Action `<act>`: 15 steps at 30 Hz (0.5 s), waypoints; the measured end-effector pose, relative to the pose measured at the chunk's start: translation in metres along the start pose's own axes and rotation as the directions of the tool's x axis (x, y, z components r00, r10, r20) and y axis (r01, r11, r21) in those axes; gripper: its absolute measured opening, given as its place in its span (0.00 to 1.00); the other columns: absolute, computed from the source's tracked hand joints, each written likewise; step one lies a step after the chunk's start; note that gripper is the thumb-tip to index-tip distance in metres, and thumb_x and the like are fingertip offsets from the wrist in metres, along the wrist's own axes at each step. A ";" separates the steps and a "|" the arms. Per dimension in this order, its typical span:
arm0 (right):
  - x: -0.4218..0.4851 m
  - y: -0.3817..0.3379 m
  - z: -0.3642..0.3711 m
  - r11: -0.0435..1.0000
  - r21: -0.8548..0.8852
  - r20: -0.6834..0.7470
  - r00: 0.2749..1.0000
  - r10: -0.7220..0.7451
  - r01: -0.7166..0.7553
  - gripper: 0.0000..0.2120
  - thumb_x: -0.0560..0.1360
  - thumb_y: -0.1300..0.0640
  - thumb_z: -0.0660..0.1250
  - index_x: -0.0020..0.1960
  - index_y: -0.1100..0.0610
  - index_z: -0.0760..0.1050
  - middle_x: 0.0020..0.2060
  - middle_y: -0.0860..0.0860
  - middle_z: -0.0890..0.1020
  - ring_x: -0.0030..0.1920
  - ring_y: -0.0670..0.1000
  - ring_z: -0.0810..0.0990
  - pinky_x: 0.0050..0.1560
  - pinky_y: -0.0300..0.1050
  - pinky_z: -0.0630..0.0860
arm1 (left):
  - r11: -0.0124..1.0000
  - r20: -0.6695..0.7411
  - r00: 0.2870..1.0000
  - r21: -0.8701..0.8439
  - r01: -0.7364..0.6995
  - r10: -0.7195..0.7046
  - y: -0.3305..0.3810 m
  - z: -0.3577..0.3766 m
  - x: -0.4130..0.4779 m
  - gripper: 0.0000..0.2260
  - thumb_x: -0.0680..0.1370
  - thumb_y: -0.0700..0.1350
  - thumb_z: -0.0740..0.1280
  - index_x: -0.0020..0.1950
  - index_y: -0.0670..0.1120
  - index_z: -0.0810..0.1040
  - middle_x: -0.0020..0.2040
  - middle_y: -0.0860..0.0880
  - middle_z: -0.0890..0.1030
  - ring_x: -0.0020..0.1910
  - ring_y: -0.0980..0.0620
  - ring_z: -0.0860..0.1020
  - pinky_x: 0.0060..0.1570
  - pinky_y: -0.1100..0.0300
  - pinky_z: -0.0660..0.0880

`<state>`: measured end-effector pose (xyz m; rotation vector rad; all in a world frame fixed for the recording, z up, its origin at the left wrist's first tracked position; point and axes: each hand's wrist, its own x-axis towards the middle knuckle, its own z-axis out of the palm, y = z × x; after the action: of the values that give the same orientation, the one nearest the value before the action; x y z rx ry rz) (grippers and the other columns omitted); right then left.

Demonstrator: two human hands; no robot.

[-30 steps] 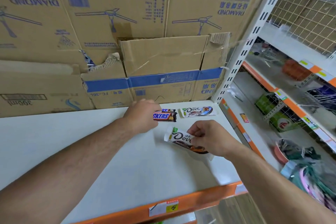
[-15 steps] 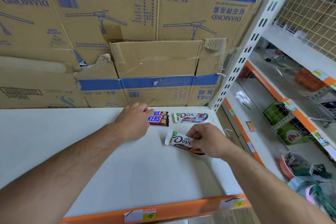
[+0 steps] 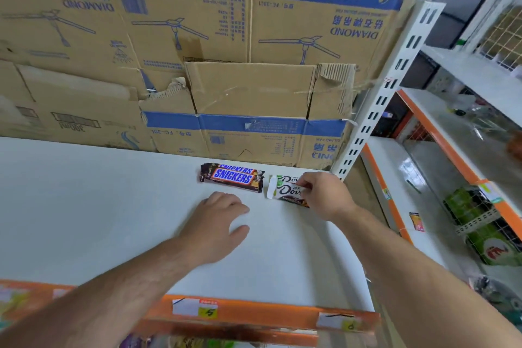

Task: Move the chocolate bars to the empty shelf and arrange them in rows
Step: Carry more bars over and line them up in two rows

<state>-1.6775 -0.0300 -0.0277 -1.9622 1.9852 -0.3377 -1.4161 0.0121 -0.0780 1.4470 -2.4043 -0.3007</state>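
Two stacked Snickers bars (image 3: 232,177) lie at the back of the white shelf (image 3: 84,206), near the cardboard wall. To their right, a white Dove bar (image 3: 285,191) rests on top of another Dove bar (image 3: 279,178), which is mostly covered. My right hand (image 3: 324,195) pinches the upper Dove bar at its right end. My left hand (image 3: 217,223) hovers just in front of the Snickers bars, fingers relaxed, holding nothing.
Flattened cardboard boxes (image 3: 226,65) form the back wall. A white slotted upright (image 3: 387,93) bounds the shelf on the right. The orange front edge (image 3: 254,313) carries price tags. Neighbouring shelves on the right hold green packets (image 3: 480,223).
My left hand let go of the Snickers bars and drew back toward me. My right hand carried the Dove bar back and right, onto the other Dove bar.
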 end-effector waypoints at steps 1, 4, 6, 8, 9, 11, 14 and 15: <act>0.001 0.000 0.002 0.998 -0.054 -0.030 0.999 -0.026 0.024 0.13 0.74 0.59 0.63 0.53 0.46 0.80 0.47 0.48 0.84 0.49 0.53 0.80 0.47 0.44 0.75 | 1.000 -0.024 1.000 -0.003 0.000 0.000 0.000 0.001 -0.004 0.18 0.77 0.55 0.63 0.66 0.53 0.76 0.64 0.55 0.73 0.66 0.52 0.66 0.67 0.57 0.63; 0.001 0.002 0.006 0.975 -0.207 -0.102 0.990 -0.102 0.079 0.15 0.73 0.55 0.62 0.57 0.45 0.79 0.50 0.49 0.82 0.53 0.57 0.78 0.51 0.48 0.71 | 1.000 -0.067 0.998 0.028 -0.009 0.011 0.002 0.003 -0.009 0.19 0.77 0.56 0.60 0.66 0.52 0.77 0.65 0.53 0.75 0.66 0.51 0.68 0.68 0.55 0.65; -0.001 0.004 0.009 0.970 -0.223 -0.115 0.985 -0.126 0.098 0.15 0.71 0.50 0.62 0.56 0.45 0.79 0.51 0.48 0.81 0.54 0.57 0.76 0.53 0.50 0.69 | 1.000 -0.077 0.997 0.029 -0.004 0.007 0.003 0.004 -0.009 0.20 0.76 0.57 0.59 0.65 0.52 0.77 0.64 0.53 0.76 0.65 0.52 0.68 0.67 0.55 0.66; -0.003 0.006 0.013 0.952 -0.280 -0.079 0.985 -0.155 0.128 0.18 0.69 0.44 0.62 0.58 0.45 0.77 0.52 0.48 0.79 0.56 0.56 0.75 0.54 0.51 0.67 | 1.000 -0.077 0.997 0.018 0.013 -0.011 0.003 0.005 -0.010 0.20 0.76 0.57 0.59 0.66 0.53 0.77 0.65 0.54 0.75 0.66 0.53 0.67 0.68 0.55 0.66; -0.003 0.007 0.015 0.936 -0.322 -0.054 0.984 -0.168 0.142 0.20 0.69 0.44 0.62 0.60 0.45 0.76 0.53 0.47 0.79 0.57 0.55 0.74 0.55 0.51 0.66 | 1.000 -0.081 0.997 0.015 0.017 -0.015 0.002 0.005 -0.010 0.20 0.77 0.57 0.59 0.66 0.53 0.77 0.65 0.54 0.75 0.66 0.54 0.67 0.68 0.55 0.66; -0.001 0.009 0.016 0.922 -0.358 -0.037 0.985 -0.171 0.147 0.21 0.70 0.46 0.62 0.63 0.44 0.74 0.54 0.47 0.79 0.57 0.55 0.74 0.57 0.52 0.66 | 1.000 -0.087 0.996 0.016 0.018 -0.017 0.002 0.007 -0.011 0.20 0.77 0.57 0.59 0.66 0.53 0.77 0.65 0.54 0.75 0.66 0.54 0.66 0.68 0.55 0.66; -0.001 0.009 0.018 0.935 -0.331 -0.049 0.987 -0.154 0.130 0.21 0.70 0.50 0.62 0.63 0.44 0.73 0.52 0.47 0.79 0.56 0.55 0.74 0.56 0.51 0.65 | 0.999 -0.084 0.996 0.014 0.030 -0.029 0.002 0.007 -0.012 0.21 0.77 0.58 0.57 0.67 0.54 0.76 0.66 0.56 0.74 0.66 0.57 0.64 0.68 0.57 0.65; -0.001 0.008 0.018 0.939 -0.320 -0.049 0.988 -0.148 0.125 0.20 0.70 0.51 0.62 0.62 0.44 0.73 0.52 0.47 0.79 0.56 0.55 0.74 0.56 0.51 0.65 | 0.999 -0.081 0.996 0.015 0.034 -0.033 0.002 0.007 -0.012 0.21 0.77 0.59 0.57 0.67 0.55 0.75 0.66 0.57 0.74 0.66 0.57 0.64 0.68 0.57 0.64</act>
<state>-1.6779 -0.0272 -0.0476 -2.3225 2.0574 -0.1297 -1.4153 0.0233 -0.0859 1.4791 -2.3256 -0.2269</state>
